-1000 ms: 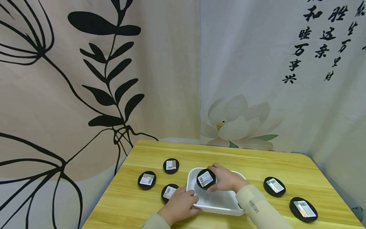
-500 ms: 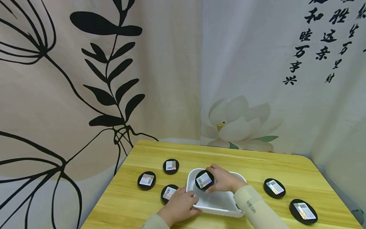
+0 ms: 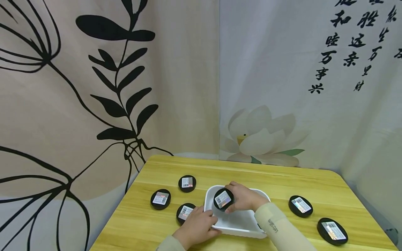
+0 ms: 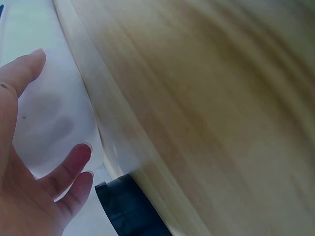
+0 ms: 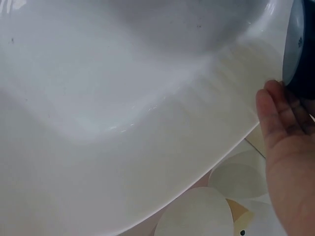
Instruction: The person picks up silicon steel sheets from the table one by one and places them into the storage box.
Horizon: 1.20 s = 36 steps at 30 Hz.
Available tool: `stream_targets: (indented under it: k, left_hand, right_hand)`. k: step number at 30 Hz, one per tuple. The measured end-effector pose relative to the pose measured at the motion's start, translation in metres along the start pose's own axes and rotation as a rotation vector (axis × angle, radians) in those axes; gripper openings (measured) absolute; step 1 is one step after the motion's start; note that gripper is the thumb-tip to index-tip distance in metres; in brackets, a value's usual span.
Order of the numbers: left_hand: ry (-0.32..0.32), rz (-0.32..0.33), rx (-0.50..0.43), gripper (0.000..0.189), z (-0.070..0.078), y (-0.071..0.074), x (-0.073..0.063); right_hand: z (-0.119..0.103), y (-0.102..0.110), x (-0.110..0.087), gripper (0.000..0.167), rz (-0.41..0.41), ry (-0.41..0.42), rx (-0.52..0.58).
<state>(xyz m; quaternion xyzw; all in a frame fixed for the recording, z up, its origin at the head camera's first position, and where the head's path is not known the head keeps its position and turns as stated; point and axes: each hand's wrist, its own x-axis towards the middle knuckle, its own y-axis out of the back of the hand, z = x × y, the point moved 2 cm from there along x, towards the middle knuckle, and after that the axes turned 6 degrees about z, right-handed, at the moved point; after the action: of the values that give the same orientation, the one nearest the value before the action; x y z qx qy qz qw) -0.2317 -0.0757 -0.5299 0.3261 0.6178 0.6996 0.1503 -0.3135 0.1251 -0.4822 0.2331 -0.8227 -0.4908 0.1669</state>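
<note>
In the head frame's lower centre, the right hand (image 3: pixel 246 198) is holding a black disc (image 3: pixel 223 199) in its grip over the white tray (image 3: pixel 233 220); the right wrist view is showing the disc's pale face, which the head view is hiding. The left hand (image 3: pixel 199 225) is touching the tray, grip wide.

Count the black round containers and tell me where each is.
6: three black containers on the tabletop left of the white tray, one in the right hand over the tray, two on the tabletop right of it. The right sleeve may hide another.
</note>
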Motion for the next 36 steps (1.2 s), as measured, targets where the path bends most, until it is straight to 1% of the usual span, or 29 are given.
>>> stream_targets:
  k: [8, 11, 16, 19, 22, 26, 28, 36]
  left_hand:
    - [0.002, -0.002, 0.005, 0.035, -0.001, -0.002, 0.000]
    - [-0.004, 0.009, 0.005, 0.033, -0.001, -0.001, -0.001]
    - [-0.029, 0.049, 0.008, 0.032, -0.001, 0.001, -0.002]
    - [-0.041, 0.060, 0.009, 0.032, -0.001, 0.002, -0.002]
    - [-0.041, 0.051, 0.008, 0.033, -0.001, 0.002, -0.002]
    - [-0.024, 0.022, 0.001, 0.033, 0.000, 0.003, -0.002]
    - [-0.015, 0.014, -0.004, 0.033, 0.000, 0.003, -0.002]
    - [-0.023, 0.038, 0.003, 0.035, 0.000, 0.004, -0.003]
  right_hand:
    - [-0.001, -0.002, 0.001, 0.079, -0.006, 0.030, -0.013]
    - [-0.002, -0.003, 0.002, 0.078, -0.012, 0.040, -0.021]
    - [-0.002, -0.005, 0.002, 0.082, -0.030, 0.019, -0.032]
    - [-0.003, -0.005, 0.002, 0.083, -0.036, 0.005, -0.039]
    - [-0.004, -0.006, 0.002, 0.082, -0.035, 0.018, -0.033]
    - [-0.004, -0.008, 0.003, 0.078, -0.028, 0.040, -0.036]
    - [-0.003, -0.009, 0.004, 0.078, -0.030, 0.036, -0.044]
    - [-0.008, -0.011, 0.006, 0.078, -0.060, 0.006, -0.028]
